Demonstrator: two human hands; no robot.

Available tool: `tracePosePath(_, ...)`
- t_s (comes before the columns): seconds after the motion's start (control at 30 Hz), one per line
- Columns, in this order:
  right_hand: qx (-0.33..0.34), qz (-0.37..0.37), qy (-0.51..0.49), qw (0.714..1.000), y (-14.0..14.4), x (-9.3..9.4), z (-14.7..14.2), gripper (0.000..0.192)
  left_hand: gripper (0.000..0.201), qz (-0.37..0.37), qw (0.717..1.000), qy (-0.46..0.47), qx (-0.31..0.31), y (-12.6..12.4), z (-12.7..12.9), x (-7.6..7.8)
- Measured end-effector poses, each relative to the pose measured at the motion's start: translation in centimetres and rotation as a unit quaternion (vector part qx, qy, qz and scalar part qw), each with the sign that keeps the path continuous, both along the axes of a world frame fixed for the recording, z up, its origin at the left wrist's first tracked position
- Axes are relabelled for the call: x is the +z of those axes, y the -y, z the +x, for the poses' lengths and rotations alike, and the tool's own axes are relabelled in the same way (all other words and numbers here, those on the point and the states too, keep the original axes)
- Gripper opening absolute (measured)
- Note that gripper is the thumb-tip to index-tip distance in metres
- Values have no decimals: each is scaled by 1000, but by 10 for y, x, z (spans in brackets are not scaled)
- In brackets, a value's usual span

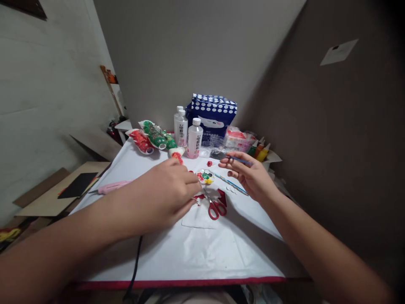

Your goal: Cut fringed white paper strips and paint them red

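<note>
The paint palette [205, 176], a small round dish with wells of red, green, yellow and white, is the landmark here. It sits on the white sheet [202, 249] that covers the table, between the two hands.

The right hand [249, 175] hovers just to the right of the palette, palm turned up and inward. A thin blue paintbrush [239, 160] lies across its fingers [232, 164], held lightly near the thumb and forefinger while the other fingers stay loosely spread. The brush's long axis runs roughly left to right, slightly downward to the right; I cannot tell which end carries the bristles. The end pointing left is near the palette, above and to the right of it.

The left hand [167, 192] lies just left of the palette, knuckles up, fingers curled down to the sheet. Its fingertips close narrowly on something small and red and white at the sheet; what it is cannot be made out. This hand is the closer of the two to the palette, nearly touching its left rim.

Red scissors [215, 206] lie below the palette, handles toward the person. More brushes [230, 184] lie on the sheet, to the right of the palette under the right hand. Behind the palette stand white bottles [194, 138] and a blue dotted bag [211, 114]. A pink knife [110, 187] lies far left.
</note>
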State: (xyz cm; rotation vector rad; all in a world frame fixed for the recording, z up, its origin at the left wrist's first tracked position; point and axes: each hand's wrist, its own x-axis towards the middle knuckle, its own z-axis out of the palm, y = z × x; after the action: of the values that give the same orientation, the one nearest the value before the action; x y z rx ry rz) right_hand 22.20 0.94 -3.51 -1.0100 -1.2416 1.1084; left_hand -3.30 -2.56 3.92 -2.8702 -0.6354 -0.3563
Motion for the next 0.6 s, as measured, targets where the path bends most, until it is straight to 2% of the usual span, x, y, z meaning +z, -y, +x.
tracePosePath(0.13,0,3,53,999,-7,-12,-11,36,6,2,993,-103,-62,14,14,-7)
tracePosePath(0.23,-10,9,110,994,-17,-24,-18,40,8,30,981,-130,-139,21,22,-24)
tracePosePath(0.3,-22,13,155,988,-25,-34,-20,36,6,39,977,-135,-159,22,22,-38)
tracePosePath(0.47,-47,36,229,972,-42,-52,-19,21,8,61,978,-140,-143,15,11,-71)
tracePosePath(0.6,-44,57,267,961,-45,-59,-20,16,12,97,979,-104,-144,9,1,-91)
